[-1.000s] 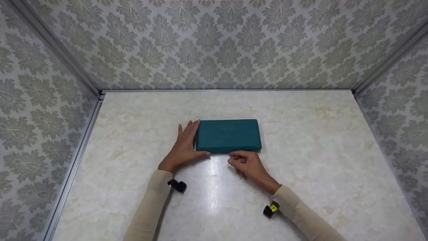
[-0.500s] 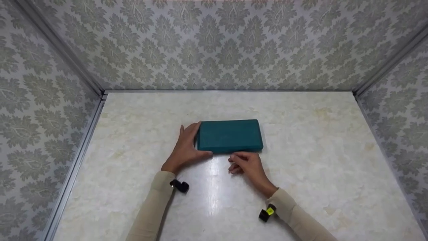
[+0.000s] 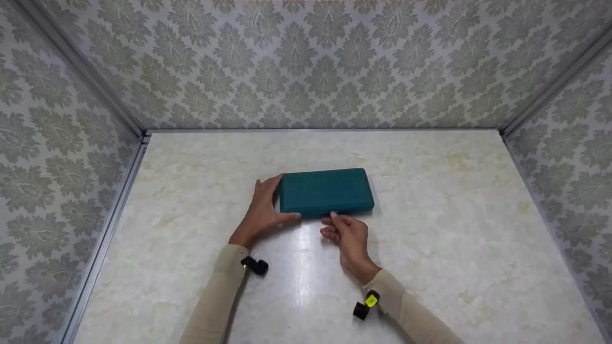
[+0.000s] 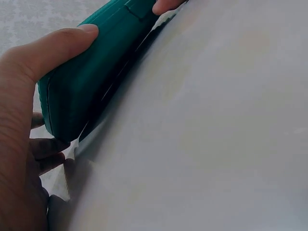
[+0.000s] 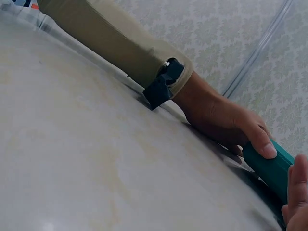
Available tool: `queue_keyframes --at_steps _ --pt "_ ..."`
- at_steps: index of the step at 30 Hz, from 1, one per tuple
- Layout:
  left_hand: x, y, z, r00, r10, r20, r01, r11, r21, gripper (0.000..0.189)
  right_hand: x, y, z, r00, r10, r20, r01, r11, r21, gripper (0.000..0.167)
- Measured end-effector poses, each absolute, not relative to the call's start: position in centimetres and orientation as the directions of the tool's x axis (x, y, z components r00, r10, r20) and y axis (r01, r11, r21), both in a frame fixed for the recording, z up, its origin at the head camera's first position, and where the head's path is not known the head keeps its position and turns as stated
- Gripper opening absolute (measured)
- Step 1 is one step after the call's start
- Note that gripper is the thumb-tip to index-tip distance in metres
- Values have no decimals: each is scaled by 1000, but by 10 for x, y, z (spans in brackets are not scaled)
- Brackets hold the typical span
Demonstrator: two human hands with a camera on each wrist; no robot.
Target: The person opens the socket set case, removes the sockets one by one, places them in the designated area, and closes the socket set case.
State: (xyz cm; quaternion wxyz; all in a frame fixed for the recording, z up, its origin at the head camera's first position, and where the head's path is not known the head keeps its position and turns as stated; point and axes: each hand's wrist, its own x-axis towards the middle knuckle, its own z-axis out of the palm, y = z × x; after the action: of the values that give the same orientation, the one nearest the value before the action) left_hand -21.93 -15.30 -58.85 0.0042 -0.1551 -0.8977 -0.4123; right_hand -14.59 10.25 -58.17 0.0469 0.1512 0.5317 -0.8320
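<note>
A teal, rounded rectangular case (image 3: 327, 191) lies closed on the pale marbled table, a small latch (image 4: 137, 8) on its front side. My left hand (image 3: 263, 205) grips the case's left end, thumb along the front side and fingers round the end. In the left wrist view a narrow dark gap shows under its front edge. My right hand (image 3: 353, 236) is at the front edge near the middle, its thumb tip and index finger pinching at the latch, the other fingers curled. In the right wrist view only a few right fingers (image 5: 298, 192) show, beside the case.
The marbled table (image 3: 454, 229) runs back to a patterned wallpaper panel (image 3: 311, 67). More papered panels with grey metal rails stand at left and right. A small black wrist camera (image 3: 256, 265) sits on the left sleeve, another camera (image 3: 366, 306) on the right.
My right hand has turned and shifted slightly left, its thumb coming up onto the front edge of the case. The case has tilted slightly; my left hand keeps its grip.
</note>
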Motion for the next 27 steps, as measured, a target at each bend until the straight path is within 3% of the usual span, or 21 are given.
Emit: queue_keyframes --at_steps 27 --pt "-222 -159 -584 -945 326 32 230 591 773 121 -150 96 -578 -902 207 -379 260 -440 -859 27"
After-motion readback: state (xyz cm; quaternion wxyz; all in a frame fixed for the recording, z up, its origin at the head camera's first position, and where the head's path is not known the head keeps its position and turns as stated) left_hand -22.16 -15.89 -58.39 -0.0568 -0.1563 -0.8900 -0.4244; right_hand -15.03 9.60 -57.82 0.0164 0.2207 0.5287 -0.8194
